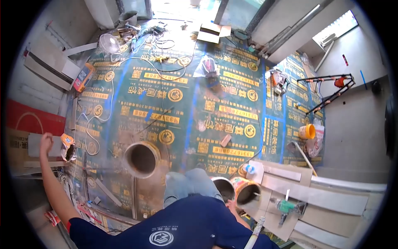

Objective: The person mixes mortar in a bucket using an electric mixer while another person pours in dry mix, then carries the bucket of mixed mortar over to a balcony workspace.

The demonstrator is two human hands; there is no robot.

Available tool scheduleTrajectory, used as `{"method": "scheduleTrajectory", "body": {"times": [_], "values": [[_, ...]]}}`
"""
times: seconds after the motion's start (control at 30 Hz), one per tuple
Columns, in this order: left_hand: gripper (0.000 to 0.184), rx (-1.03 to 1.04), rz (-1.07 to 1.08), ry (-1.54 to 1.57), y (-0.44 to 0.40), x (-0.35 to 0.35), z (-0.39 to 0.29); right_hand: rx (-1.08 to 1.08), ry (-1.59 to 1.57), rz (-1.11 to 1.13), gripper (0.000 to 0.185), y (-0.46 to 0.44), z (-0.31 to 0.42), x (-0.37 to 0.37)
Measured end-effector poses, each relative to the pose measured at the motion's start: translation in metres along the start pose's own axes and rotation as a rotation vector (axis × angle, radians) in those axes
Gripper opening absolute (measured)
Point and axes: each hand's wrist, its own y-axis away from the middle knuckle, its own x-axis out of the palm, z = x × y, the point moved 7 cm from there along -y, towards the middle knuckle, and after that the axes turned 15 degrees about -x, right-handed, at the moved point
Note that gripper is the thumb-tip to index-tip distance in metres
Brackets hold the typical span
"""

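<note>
My left hand [47, 143] is raised at the far left, beside an open orange and white bag [68, 147]; its fingers look bent, but whether they hold anything is too small to tell. Low in the middle, my right hand [231, 205] is at the rims of two buckets, a white one [224, 189] and a colourful one [246, 191] with a stick in it. Its fingers are partly hidden there. A large dusty bucket [142, 159] stands on the covered floor in front of my knees.
Boards [327, 199] and a green power tool [286, 206] lie at the right. A yellow bucket [307, 131] stands farther off near a black folding frame [327, 92]. White cables [112, 83] cross the floor covering. A cardboard box [209, 33] sits by the doorway.
</note>
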Motion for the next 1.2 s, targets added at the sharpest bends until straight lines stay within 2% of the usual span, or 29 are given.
{"method": "scheduleTrajectory", "body": {"times": [0.03, 0.07, 0.13, 0.17, 0.2, 0.23, 0.33, 0.37, 0.5, 0.53, 0.6, 0.67, 0.7, 0.73, 0.8, 0.9, 0.97, 1.0, 1.07, 1.1, 1.13, 1.17, 1.2], "values": [[0.026, -0.153, 0.014, 0.032, -0.005, -0.002, 0.036, -0.03, 0.067, -0.001, 0.027, 0.001, 0.008, 0.008], [0.022, -0.24, -0.04, 0.102, 0.016, 0.01, 0.058, -0.049, 0.123, -0.006, 0.027, 0.002, 0.016, 0.016], [0.017, -0.491, 0.062, 0.194, 0.048, 0.059, 0.094, -0.079, 0.228, -0.011, 0.027, 0.005, 0.032, 0.035], [0.012, -0.59, 0.023, 0.235, 0.052, 0.082, 0.116, -0.094, 0.265, -0.009, 0.027, 0.007, 0.04, 0.049], [0.012, -0.604, 0.02, 0.188, 0.057, 0.106, 0.131, -0.108, 0.3, -0.011, 0.027, 0.009, 0.046, 0.064], [0.013, -0.726, 0.113, 0.327, 0.049, 0.135, 0.168, -0.119, 0.325, -0.014, 0.027, 0.013, 0.053, 0.079], [0.017, -0.963, 0.437, 0.549, 0.044, 0.198, 0.182, -0.162, 0.373, -0.026, 0.026, 0.025, 0.071, 0.13], [0.017, -0.962, 0.455, 0.56, 0.02, 0.203, 0.163, -0.181, 0.383, -0.025, 0.026, 0.03, 0.079, 0.15], [0.021, -0.428, 0.087, -0.285, -0.144, 0.174, 0.066, -0.234, 0.435, -0.018, 0.026, 0.043, 0.11, 0.219], [0.017, -0.319, 0.016, -0.344, -0.19, 0.171, 0.025, -0.249, 0.442, -0.018, 0.026, 0.047, 0.118, 0.236], [0.01, -0.14, 0.0, -0.025, -0.281, 0.186, -0.115, -0.273, 0.44, -0.032, 0.026, 0.052, 0.132, 0.262], [0.005, 0.052, 0.068, 0.29, -0.322, 0.22, -0.263, -0.289, 0.433, -0.037, 0.026, 0.048, 0.147, 0.295], [0.008, 0.239, 0.281, 0.358, -0.329, 0.244, -0.341, -0.291, 0.428, -0.03, 0.026, 0.042, 0.155, 0.315], [0.013, 0.403, -0.025, 0.344, -0.33, 0.254, -0.403, -0.291, 0.42, -0.022, 0.025, 0.032, 0.161, 0.338], [0.016, 0.366, 0.289, 0.285, -0.278, 0.282, -0.51, -0.291, 0.42, -0.013, 0.025, 0.017, 0.177, 0.38], [0.015, 0.34, 0.254, 0.109, -0.358, 0.264, -0.525, -0.276, 0.44, 0.0, 0.025, -0.006, 0.204, 0.442], [0.016, 0.231, 0.125, 0.067, -0.432, 0.2, -0.473, -0.262, 0.47, 0.03, 0.025, -0.023, 0.226, 0.495], [0.018, 0.157, 0.06, 0.083, -0.413, 0.172, -0.468, -0.26, 0.485, 0.049, 0.025, -0.032, 0.237, 0.524], [0.019, 0.056, -0.198, -0.292, -0.47, 0.098, -0.391, -0.257, 0.51, 0.07, 0.025, -0.039, 0.255, 0.578], [0.015, -0.207, -0.068, -0.117, -0.438, 0.088, -0.379, -0.26, 0.529, 0.076, 0.025, -0.039, 0.265, 0.601], [0.013, -0.31, -0.171, 0.041, -0.414, 0.078, -0.371, -0.27, 0.556, 0.079, 0.025, -0.04, 0.273, 0.618], [0.01, -0.291, -0.212, 0.229, -0.396, 0.081, -0.374, -0.271, 0.568, 0.081, 0.025, -0.04, 0.281, 0.638], [0.012, -0.363, -0.157, 0.347, -0.387, 0.09, -0.373, -0.267, 0.564, 0.073, 0.025, -0.043, 0.288, 0.656]]}}
